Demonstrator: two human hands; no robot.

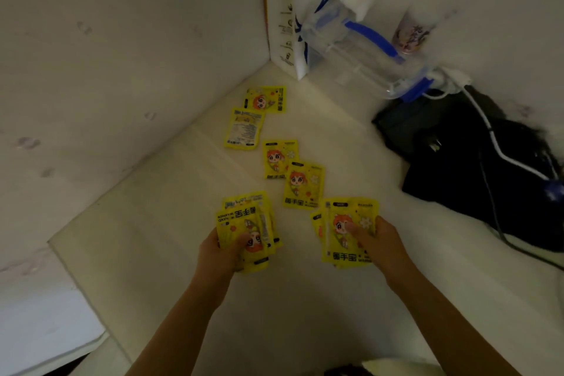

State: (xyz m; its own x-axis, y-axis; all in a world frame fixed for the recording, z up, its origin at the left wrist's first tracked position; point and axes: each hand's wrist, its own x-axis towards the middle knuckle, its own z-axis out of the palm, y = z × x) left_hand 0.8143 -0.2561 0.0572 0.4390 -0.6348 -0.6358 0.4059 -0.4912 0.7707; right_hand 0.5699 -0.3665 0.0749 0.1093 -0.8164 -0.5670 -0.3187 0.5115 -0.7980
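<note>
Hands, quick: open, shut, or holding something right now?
Left hand: holds a stack of flat yellow hand-warmer packets.
Right hand: holds a second stack of such packets.

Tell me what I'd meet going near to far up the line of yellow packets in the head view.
The left hand gripping the left stack, level with the right hand gripping the right stack → nearest loose packet → second packet → back-side-up packet → farthest packet → white coffee bag.

Dim, yellowish indoor light, src not visible. Soft shadow near the forearms. Far right blurred: clear container (pixel 363 49), black bag (pixel 476 168). Wide-angle bend at edges, grainy overall.
</note>
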